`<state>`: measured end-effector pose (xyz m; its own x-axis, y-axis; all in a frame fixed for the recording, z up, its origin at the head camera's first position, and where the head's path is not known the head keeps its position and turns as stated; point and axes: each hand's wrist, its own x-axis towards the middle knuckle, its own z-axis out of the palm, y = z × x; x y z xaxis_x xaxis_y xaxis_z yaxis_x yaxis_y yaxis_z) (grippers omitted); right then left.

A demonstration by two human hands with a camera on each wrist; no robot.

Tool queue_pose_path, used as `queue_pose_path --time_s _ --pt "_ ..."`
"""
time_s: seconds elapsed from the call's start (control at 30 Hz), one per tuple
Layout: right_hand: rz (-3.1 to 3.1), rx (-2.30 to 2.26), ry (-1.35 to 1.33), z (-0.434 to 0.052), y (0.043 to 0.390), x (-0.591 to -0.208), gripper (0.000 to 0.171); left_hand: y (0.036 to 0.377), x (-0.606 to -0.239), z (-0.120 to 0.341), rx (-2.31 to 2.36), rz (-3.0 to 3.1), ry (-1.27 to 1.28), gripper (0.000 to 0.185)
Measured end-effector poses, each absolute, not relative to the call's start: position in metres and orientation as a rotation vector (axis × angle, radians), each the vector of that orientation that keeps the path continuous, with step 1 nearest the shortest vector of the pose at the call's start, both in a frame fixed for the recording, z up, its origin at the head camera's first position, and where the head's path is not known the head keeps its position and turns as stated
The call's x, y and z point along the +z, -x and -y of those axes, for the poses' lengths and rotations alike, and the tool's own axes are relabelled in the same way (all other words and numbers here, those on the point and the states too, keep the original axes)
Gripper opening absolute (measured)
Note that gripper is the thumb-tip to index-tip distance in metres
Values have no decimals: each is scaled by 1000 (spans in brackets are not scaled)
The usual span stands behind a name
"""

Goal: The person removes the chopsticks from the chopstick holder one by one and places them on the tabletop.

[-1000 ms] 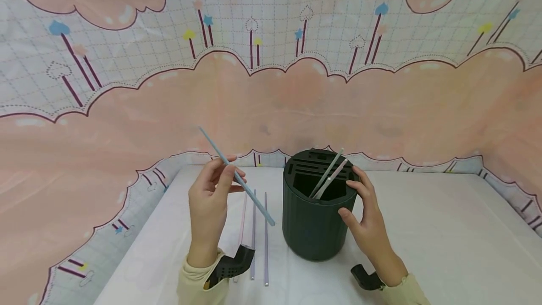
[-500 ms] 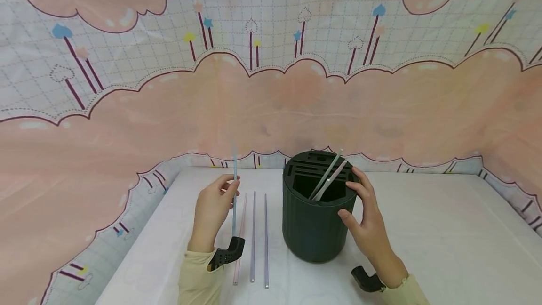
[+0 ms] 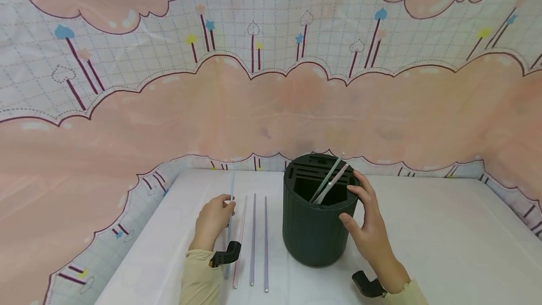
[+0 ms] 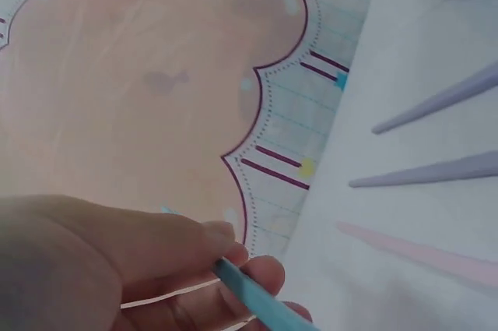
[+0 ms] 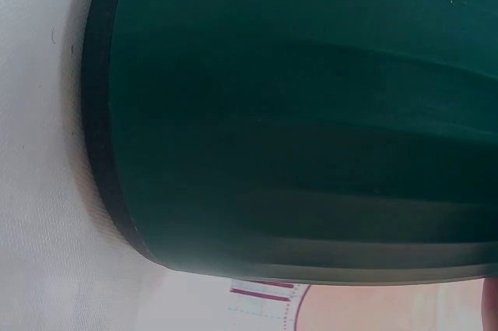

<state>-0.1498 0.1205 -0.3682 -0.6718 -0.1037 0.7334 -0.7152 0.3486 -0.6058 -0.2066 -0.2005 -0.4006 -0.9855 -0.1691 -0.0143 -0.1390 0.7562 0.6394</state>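
Two hands are on the go here: the left hand (image 3: 213,219) has a thin blue straw (image 3: 230,211) pinched between its fingertips (image 4: 233,253), with the straw lying low along the white desk (image 3: 423,248) on the left, its far end pointing toward the back wall. Right beside it, three more straws lie flat in a neat row: a pink straw (image 3: 240,241) closest to the hand, then two purple straws (image 3: 259,239) between that and the holder. The right hand (image 3: 369,227) is wrapped around the right side of a dark green ribbed holder (image 3: 313,234), fingers curled over the rim and thumb pressed on the wall, so it's got a proper grip on it. The holder stands upright near the middle of the desk, and a couple of pale straws (image 3: 329,183) lean inside its open compartment, poking out past the slotted top. The right wrist view is basically all green holder wall (image 5: 311,113) sitting on the desk.
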Motion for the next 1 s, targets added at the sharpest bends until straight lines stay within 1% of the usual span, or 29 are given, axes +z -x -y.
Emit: queue_pose_path --time_s 0.23,0.73,0.8,0.93,1.0 --pt "2003 1315 -725 -121 150 -369 49 209 -416 204 -1066 2988 -227 37" --pt "2019 1279 -713 -120 152 -367 49 209 -433 204 -977 2990 -247 35" --pt "2028 1289 -705 -121 152 -369 49 208 -433 203 -951 2993 -258 34" --pt "2054 1301 -692 -128 162 -385 52 208 -433 203 -908 3008 -272 35" --pt "2050 1307 -695 -129 163 -385 52 207 -431 203 -888 3014 -272 35"
